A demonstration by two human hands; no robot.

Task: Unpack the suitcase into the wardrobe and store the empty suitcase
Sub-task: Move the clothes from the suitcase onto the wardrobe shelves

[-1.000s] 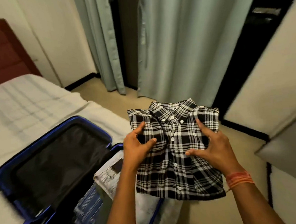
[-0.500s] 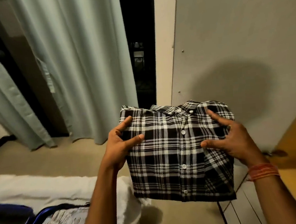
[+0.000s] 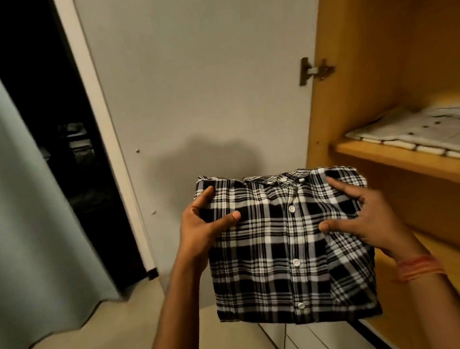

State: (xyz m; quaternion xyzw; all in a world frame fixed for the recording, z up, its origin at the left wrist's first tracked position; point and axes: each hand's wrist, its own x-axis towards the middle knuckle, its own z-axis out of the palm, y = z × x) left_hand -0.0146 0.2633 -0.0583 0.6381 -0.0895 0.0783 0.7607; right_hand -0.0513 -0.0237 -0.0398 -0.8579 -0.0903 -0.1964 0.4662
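Observation:
A folded black-and-white plaid shirt (image 3: 283,252) is held flat in front of me, collar away from me. My left hand (image 3: 203,230) grips its left edge with the thumb on top. On the shirt's right side, my right hand (image 3: 368,219) holds it the same way; a red thread band circles that wrist. The open wooden wardrobe (image 3: 373,55) stands at the right. A folded white garment (image 3: 422,133) lies on its upper shelf (image 3: 402,159). The lower shelf (image 3: 453,276) is right of the shirt. The suitcase is out of view.
The wardrobe's open white door (image 3: 203,80) faces me, hinged (image 3: 314,70) at the wardrobe's left wall. A pale green curtain (image 3: 16,216) hangs at the left beside a dark doorway (image 3: 55,104). Beige floor (image 3: 99,341) lies below.
The view has swung right from the bed and open suitcase to the wardrobe. Both hands have carried the plaid shirt along, keeping the same grip.

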